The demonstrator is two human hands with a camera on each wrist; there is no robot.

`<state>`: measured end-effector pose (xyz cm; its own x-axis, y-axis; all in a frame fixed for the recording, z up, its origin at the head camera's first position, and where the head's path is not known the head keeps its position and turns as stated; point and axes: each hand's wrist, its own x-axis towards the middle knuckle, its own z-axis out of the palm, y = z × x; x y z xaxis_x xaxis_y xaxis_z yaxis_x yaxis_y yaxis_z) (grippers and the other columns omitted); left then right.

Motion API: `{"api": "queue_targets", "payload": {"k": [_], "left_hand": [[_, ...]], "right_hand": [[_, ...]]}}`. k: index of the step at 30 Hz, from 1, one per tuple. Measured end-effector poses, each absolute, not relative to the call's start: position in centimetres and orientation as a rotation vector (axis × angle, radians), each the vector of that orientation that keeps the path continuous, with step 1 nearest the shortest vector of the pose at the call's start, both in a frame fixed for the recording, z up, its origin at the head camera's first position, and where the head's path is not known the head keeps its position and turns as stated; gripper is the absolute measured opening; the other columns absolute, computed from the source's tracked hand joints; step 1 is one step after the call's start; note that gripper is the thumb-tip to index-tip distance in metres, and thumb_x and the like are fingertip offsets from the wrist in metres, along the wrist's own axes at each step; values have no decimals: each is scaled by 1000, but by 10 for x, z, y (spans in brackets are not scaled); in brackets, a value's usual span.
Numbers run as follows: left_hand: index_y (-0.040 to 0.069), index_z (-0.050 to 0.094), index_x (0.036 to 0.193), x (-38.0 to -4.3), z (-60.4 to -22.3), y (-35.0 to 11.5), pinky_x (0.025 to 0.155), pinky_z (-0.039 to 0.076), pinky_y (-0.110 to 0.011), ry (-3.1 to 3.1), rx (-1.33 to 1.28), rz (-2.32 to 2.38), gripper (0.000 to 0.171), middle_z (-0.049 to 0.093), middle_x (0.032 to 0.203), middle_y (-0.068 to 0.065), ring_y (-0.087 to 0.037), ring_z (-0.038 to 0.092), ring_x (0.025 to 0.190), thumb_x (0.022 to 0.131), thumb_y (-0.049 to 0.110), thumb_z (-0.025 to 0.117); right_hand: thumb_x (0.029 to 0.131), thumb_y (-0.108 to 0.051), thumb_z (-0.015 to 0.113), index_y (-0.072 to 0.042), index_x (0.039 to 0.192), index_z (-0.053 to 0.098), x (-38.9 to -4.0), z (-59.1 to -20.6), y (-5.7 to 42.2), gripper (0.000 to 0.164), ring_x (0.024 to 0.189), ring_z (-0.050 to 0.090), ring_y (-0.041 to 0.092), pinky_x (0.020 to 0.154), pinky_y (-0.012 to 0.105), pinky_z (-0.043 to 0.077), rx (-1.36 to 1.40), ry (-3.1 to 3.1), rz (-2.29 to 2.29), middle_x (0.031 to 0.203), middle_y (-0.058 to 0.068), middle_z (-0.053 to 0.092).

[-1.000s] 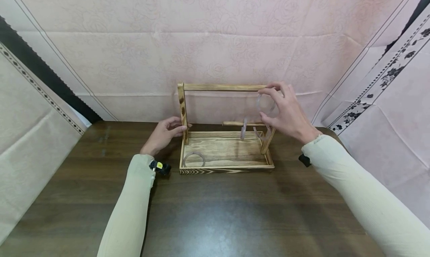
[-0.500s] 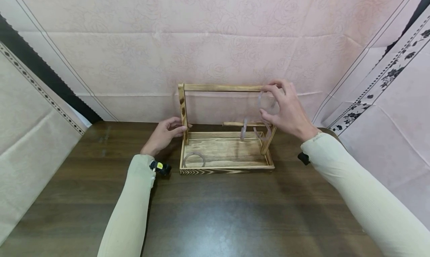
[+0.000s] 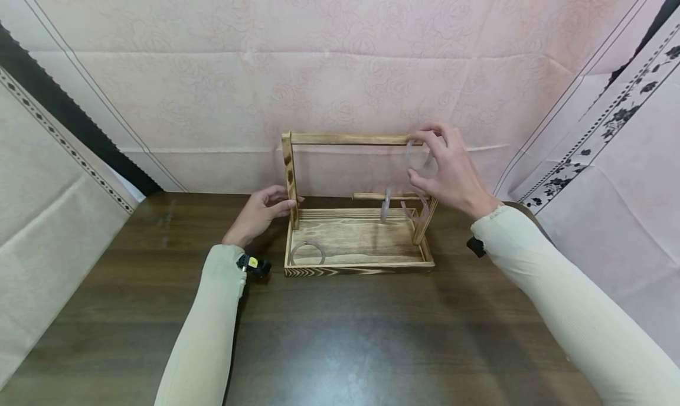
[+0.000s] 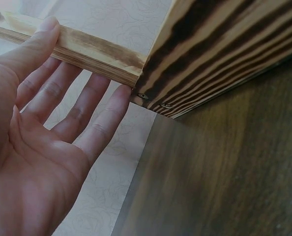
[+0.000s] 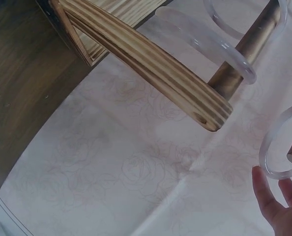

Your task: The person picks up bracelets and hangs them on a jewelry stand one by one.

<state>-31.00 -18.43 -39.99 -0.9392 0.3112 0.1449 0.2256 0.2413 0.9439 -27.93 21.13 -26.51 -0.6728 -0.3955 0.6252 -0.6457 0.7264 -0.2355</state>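
My right hand (image 3: 447, 169) pinches a translucent pale bangle (image 5: 267, 149) between thumb and fingers, at the right end of the upper rod (image 3: 350, 139). In the right wrist view the bangle encircles the rod's free end. My left hand (image 3: 260, 213) holds the left post (image 4: 94, 49) of the wooden bracelet rack (image 3: 358, 270), its thumb on one side and fingers on the other. Two bangles hang on the lower rod (image 3: 366, 196): one bangle (image 3: 385, 205) partway along, another bangle (image 3: 425, 208) by the right post (image 3: 423, 224).
Another bangle (image 3: 308, 242) lies in the rack's tray, at its left front corner. The rack stands near the back edge of a dark wooden table (image 3: 340, 329). A pale flowered cloth (image 3: 340, 87) hangs behind it.
My right hand has shifted slightly left with the bangle, bringing it over the upper rod's end. The left hand and the rack have stayed still.
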Motion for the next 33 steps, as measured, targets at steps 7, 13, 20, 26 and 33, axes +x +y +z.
{"api": "queue_targets", "payload": {"k": [7, 13, 20, 26, 33], "left_hand": [[4, 63, 129, -311, -401, -184, 106, 55, -48, 2421, 514, 1814, 38, 70, 131, -14, -20, 66, 117, 100, 29, 66], [4, 63, 128, -310, -401, -184, 105, 55, -48, 2424, 516, 1812, 37, 70, 131, -14, -20, 66, 117, 100, 29, 66], [3, 63, 128, -310, -401, -185, 106, 55, -49, 2420, 518, 1819, 37, 70, 131, -14, -18, 66, 116, 100, 28, 66], [2, 62, 129, -312, -402, -184, 106, 55, -49, 2417, 520, 1821, 39, 69, 131, -16, -19, 66, 116, 100, 28, 66], [3, 62, 129, -311, -402, -185, 105, 55, -48, 2417, 530, 1820, 38, 69, 132, -16, -20, 66, 116, 100, 28, 66]], "right_hand": [[78, -6, 81, -12, 131, 60, -283, -266, 209, 57, 128, 43, 36, 100, 52, 44, 807, -2362, 616, 140, 19, 50], [78, -7, 81, -12, 131, 60, -284, -266, 206, 57, 129, 43, 35, 103, 54, 43, 799, -2378, 632, 140, 18, 50], [78, -7, 82, -11, 131, 60, -285, -264, 201, 58, 131, 44, 36, 105, 55, 44, 817, -2375, 637, 140, 18, 49], [78, -7, 82, -11, 132, 60, -286, -265, 197, 59, 129, 45, 35, 107, 54, 44, 837, -2372, 636, 139, 17, 50], [79, -7, 81, -11, 132, 59, -286, -265, 193, 58, 128, 46, 33, 105, 52, 45, 851, -2357, 625, 138, 17, 51]]}}
